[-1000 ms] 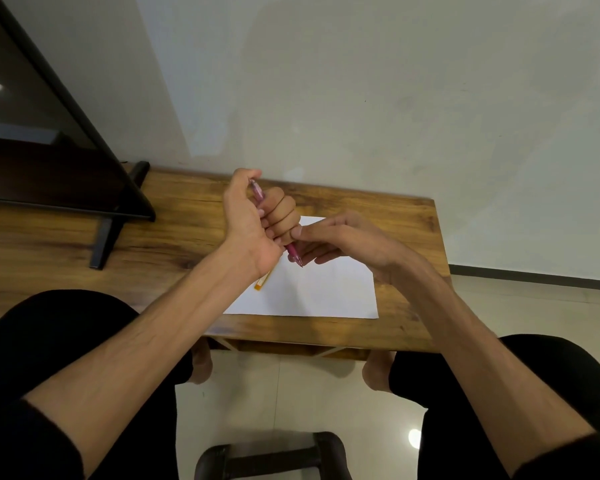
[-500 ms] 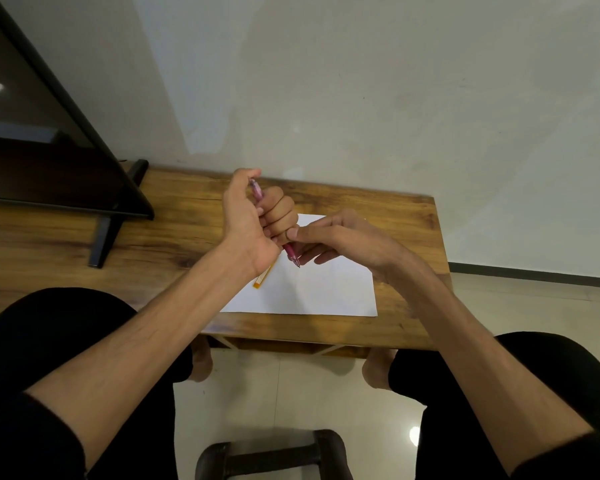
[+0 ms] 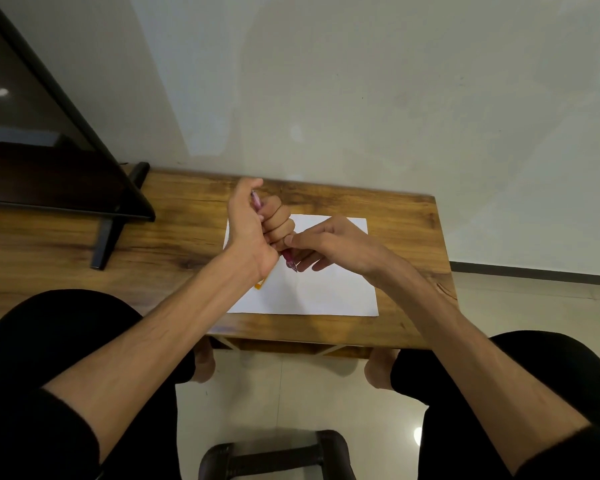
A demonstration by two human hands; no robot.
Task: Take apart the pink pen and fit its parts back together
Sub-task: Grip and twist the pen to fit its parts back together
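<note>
My left hand (image 3: 257, 230) is a fist wrapped round the barrel of the pink pen (image 3: 289, 261), held above the white paper (image 3: 312, 292). The pen's top end pokes out beside my thumb and its tip end sticks out below the fist, pointing toward me. My right hand (image 3: 329, 244) pinches the pen's tip section with thumb and forefinger, right against the left fist. Most of the barrel is hidden inside my left hand.
An orange pen (image 3: 261, 284) lies on the paper, mostly hidden under my left wrist. The paper rests on a wooden table (image 3: 174, 237). A dark monitor (image 3: 49, 161) on a black stand occupies the table's left. A dark stool (image 3: 278, 455) sits between my knees.
Both hands stay locked on the pen at almost the same spot. My right fingers have shifted slightly on the tip section.
</note>
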